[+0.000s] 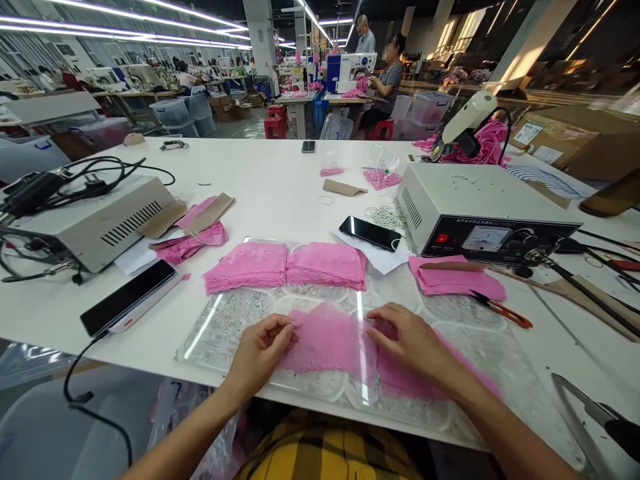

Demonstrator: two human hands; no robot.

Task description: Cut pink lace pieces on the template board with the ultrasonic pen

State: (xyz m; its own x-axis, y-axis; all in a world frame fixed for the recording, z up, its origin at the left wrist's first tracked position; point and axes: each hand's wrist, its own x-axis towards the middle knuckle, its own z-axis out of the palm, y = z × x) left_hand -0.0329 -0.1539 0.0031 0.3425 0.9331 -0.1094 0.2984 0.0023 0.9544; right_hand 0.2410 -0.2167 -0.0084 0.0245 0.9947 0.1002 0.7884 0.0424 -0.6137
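The left hand (pixel 260 350) pinches the pink lace (pixel 325 340), the right hand (pixel 410 343) lies open on it, with folded stacks (pixel 285 265), a phone (pixel 370 233) and scissors (pixel 505 310) close around.

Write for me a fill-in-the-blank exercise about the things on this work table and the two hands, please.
1. The left hand pinches and the right hand presses a piece of lace whose colour is ____.
2. The number of folded stacks lying side by side behind it is ____.
3. The small snips near the right hand have handles coloured ____.
4. The black phone lies on a white sheet of ____.
Missing words: pink; two; orange; paper.
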